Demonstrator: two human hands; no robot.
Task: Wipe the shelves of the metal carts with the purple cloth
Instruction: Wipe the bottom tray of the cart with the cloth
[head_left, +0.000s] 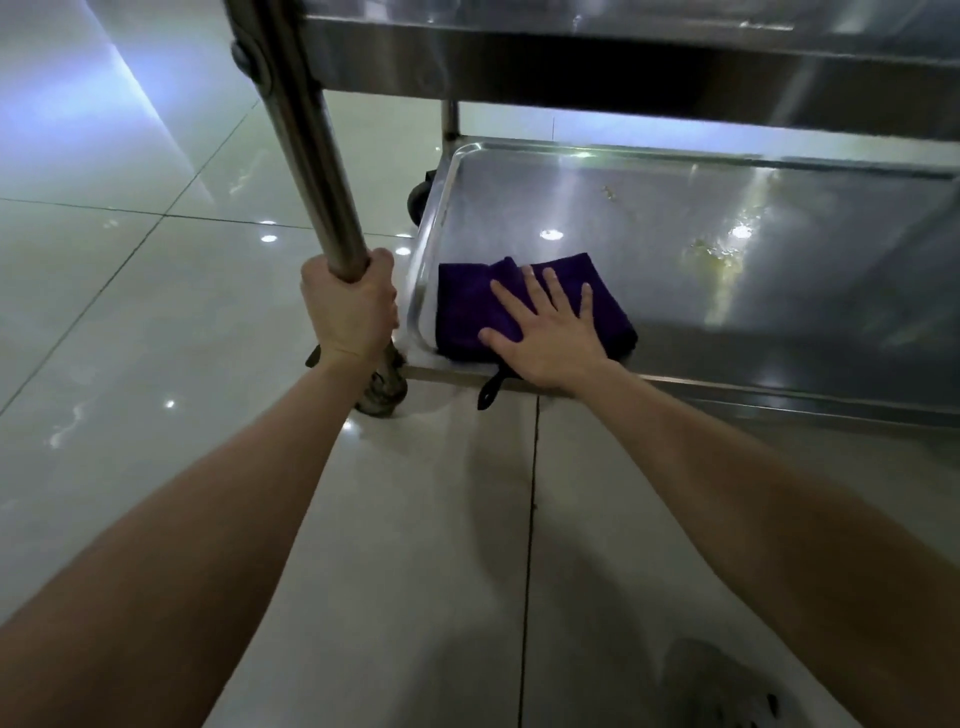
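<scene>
The folded purple cloth (467, 306) lies in the near left corner of the metal cart's bottom shelf (649, 218). My right hand (545, 332) presses flat on the cloth with its fingers spread. My left hand (348, 306) grips the cart's near left upright post (306, 135) low down, just above the shelf corner. Yellowish stains (722, 260) mark the shelf to the right of the cloth. A dark loop tag (491, 392) of the cloth hangs over the shelf's front edge.
The cart's upper shelf (623, 47) overhangs the bottom one. Two casters show: one below the near post (382, 395), one at the far left corner (421, 200). Glossy white floor tiles (130, 312) surround the cart. A grey shoe (722, 686) is at the bottom right.
</scene>
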